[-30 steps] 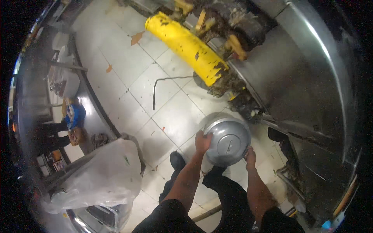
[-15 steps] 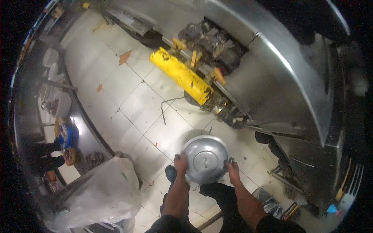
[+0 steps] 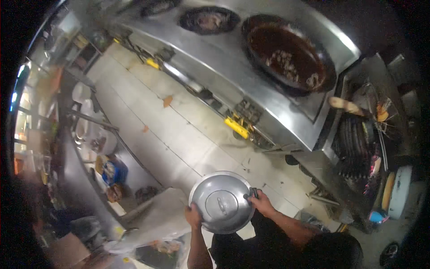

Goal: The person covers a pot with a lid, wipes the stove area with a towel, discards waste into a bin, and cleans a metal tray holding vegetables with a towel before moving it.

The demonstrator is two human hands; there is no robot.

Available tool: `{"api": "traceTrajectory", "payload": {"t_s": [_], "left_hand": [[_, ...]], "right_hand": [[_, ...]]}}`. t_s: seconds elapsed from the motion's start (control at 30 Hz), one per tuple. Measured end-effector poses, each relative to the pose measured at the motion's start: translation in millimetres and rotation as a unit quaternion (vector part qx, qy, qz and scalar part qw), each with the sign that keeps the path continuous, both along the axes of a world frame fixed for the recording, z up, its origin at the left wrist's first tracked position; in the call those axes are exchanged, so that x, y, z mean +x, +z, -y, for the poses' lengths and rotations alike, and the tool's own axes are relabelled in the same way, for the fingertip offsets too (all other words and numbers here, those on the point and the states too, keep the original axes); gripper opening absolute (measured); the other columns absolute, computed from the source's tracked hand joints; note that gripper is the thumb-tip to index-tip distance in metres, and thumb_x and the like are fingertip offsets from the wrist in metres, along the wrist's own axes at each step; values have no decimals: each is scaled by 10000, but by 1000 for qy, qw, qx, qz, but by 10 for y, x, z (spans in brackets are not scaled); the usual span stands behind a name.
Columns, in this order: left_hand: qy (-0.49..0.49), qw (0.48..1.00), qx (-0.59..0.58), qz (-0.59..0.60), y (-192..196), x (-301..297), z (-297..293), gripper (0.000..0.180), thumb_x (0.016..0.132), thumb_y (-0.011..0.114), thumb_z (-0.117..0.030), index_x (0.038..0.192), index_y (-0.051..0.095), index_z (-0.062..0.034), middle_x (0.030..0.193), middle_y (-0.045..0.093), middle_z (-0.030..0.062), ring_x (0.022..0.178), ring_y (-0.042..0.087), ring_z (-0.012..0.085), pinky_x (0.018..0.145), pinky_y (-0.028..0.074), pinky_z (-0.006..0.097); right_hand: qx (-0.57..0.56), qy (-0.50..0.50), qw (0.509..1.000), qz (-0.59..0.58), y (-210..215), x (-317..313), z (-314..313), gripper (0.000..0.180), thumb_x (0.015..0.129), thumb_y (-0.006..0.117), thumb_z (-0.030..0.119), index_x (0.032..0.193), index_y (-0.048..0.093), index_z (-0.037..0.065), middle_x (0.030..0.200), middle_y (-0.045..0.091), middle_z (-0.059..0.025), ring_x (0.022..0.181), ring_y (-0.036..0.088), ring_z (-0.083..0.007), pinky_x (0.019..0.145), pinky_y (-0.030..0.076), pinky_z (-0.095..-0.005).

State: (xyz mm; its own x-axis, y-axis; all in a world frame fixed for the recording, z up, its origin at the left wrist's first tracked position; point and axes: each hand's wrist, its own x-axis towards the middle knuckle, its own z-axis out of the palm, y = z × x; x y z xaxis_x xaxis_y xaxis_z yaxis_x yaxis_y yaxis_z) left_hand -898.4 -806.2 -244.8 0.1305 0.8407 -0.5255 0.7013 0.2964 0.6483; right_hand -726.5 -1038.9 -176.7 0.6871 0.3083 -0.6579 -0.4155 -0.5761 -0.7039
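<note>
Between my two hands is a round metal pot point(image 3: 202, 190) with a silver lid on it, held in front of my body above the tiled floor. A small loop handle point(image 3: 220, 205) stands at the middle of the lid. On the pot's left side my left hand point(image 3: 193, 217) is closed at the rim, the grip itself partly hidden. My right hand point(image 3: 263, 202) is closed around the dark side handle on the right. The pot's walls and what it holds are hidden by the lid.
A steel stove point(image 3: 233, 62) at the upper right carries a large wok point(image 3: 291, 54) with brown liquid. A yellow cylinder point(image 3: 236, 128) sits low beneath it. Dark racks point(image 3: 354, 148) stand at the right. Clear plastic point(image 3: 165, 210) hangs off the left counter, near a blue package point(image 3: 114, 172).
My view has risen from the floor and the stove's underside, so the stove top and wok now show. The lidded pot has come up with my hands and sits further left.
</note>
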Motion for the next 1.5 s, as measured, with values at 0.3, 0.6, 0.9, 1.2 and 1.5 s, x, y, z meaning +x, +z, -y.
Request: {"api": "traceTrajectory", "payload": {"t_s": [0.3,0.6,0.9,1.2,1.5], "left_hand": [[-61,993,102,12,2799,584,-1260,533,810,433,-409,995,545,78,973,568,252,918,540,333,820,381,360],[-83,967,217,106,3821,1764,-2409,518,832,413,-367,1040,515,96,1011,557,242,952,517,326,840,359,356],[-120,958,105,239,3898,3391,-3645,546,794,450,-367,999,511,135,949,561,227,873,525,269,799,385,320],[-233,923,54,302,3744,5358,-4602,572,792,455,-380,996,499,153,924,557,231,833,523,261,768,395,323],[-298,919,71,248,3396,7200,-5178,634,755,486,-446,1011,513,133,970,551,254,897,523,301,812,378,326]], "right_hand": [[82,16,991,104,2548,689,-1384,320,703,619,311,713,466,31,631,501,-65,596,469,-162,556,391,-316],[140,59,964,219,3320,1853,-2550,331,694,605,321,750,478,21,680,533,-113,640,509,-199,609,416,-328],[142,-73,960,228,3638,3125,-3554,340,708,600,284,758,534,-45,673,564,-119,642,514,-167,600,420,-320],[118,-180,945,245,3449,4611,-4136,636,702,598,317,1121,435,-132,883,572,-201,716,557,-220,639,447,-305],[239,-330,884,229,3346,5976,-4577,283,740,577,159,938,465,-9,576,399,36,436,326,-36,371,239,-202]]}}
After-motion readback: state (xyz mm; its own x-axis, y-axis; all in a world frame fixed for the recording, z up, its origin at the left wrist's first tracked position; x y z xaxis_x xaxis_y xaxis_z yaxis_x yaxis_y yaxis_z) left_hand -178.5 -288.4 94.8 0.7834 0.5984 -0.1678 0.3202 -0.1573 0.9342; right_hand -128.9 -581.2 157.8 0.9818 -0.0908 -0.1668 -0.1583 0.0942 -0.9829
